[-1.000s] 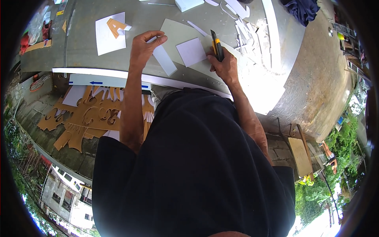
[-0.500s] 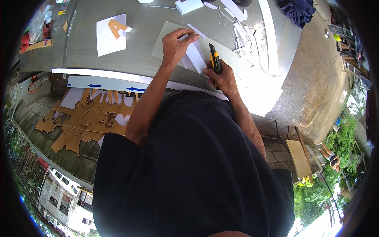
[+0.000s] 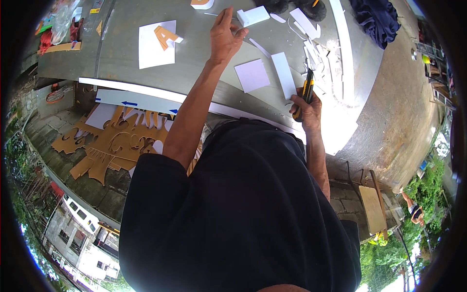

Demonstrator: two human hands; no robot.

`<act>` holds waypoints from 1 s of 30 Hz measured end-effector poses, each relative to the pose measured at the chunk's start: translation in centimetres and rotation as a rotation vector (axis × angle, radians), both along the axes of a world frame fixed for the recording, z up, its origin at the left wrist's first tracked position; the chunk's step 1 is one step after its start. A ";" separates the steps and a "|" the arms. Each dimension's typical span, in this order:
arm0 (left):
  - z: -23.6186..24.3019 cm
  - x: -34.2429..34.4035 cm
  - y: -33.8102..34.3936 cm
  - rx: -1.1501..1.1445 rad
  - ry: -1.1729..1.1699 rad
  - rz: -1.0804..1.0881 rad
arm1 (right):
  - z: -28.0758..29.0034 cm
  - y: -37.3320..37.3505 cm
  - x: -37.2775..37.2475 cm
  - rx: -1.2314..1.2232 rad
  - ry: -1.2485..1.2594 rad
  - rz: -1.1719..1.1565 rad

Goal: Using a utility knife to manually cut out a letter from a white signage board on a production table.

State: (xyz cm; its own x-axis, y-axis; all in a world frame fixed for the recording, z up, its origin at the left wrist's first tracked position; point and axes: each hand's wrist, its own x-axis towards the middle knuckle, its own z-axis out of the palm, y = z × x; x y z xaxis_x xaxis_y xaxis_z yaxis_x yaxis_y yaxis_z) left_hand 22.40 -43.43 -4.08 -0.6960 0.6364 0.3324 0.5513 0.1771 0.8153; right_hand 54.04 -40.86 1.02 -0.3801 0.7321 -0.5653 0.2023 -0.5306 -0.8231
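Note:
Raised over the grey metal tabletop [image 3: 116,53], my left hand [image 3: 226,38] is open and empty, fingers extended, just left of a white folded piece [image 3: 253,16]. My right hand [image 3: 307,108] grips a yellow-and-black utility knife [image 3: 307,87], blade end upward, at the lower end of a white strip [image 3: 282,74]; whether it also touches the strip I cannot tell. Left of the strip lies a pale lilac square [image 3: 252,75], and a thin narrow piece [image 3: 260,47] is above them. A tan letter-shaped cutout [image 3: 164,39] rests on a white sheet [image 3: 156,56] farther left.
White offcuts [image 3: 314,58] litter the table's right side near a long white bar [image 3: 346,63]. Dark cloth [image 3: 374,22] lies top right, plastic bags [image 3: 61,19] top left. Tan cut sheets [image 3: 112,141] sit below the table edge. A distant person [image 3: 416,211] appears at right.
My left hand has let go of the white strip and moved up toward the back. The strip now lies right of the square, by my right hand, which has shifted right with the knife.

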 end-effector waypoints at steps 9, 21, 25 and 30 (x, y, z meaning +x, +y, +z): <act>-1.1 -0.9 1.5 0.009 0.109 -0.155 | -0.1 -0.1 1.3 -0.010 -0.032 -0.072; 0.2 -3.2 -7.1 -0.101 0.525 0.067 | -0.7 0.0 1.6 -0.038 0.000 -0.064; -0.4 -2.4 -9.1 -0.130 0.532 -0.085 | -0.3 0.0 1.7 -0.033 -0.047 -0.047; -0.1 -1.3 -10.0 -0.110 0.378 -0.023 | -0.3 0.2 1.4 -0.023 -0.035 -0.021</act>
State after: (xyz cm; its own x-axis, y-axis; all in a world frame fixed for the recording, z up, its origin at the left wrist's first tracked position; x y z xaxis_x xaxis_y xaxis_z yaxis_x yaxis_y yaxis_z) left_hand 21.12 -53.48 -4.14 -0.5227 0.6967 0.4913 0.8139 0.2362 0.5308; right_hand 55.44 -40.68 0.68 -0.3446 0.7261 -0.5949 0.2197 -0.5538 -0.8032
